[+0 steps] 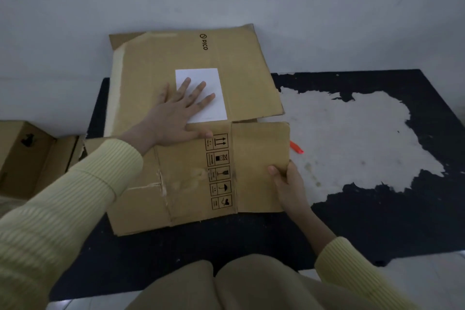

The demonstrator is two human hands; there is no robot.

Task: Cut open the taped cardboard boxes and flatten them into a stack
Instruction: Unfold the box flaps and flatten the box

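Observation:
A flattened brown cardboard box with a white label and "PICO" print lies on the dark mat. My left hand presses flat on it with fingers spread, partly over the label. My right hand grips the right edge of the near flap, thumb on top, beside a column of printed handling symbols. An orange cutter peeks out from behind that flap's right edge; most of it is hidden.
An unflattened open cardboard box stands at the left edge. The mat's surface is worn to a large pale patch on the right. A grey wall runs behind. My knees are at the bottom.

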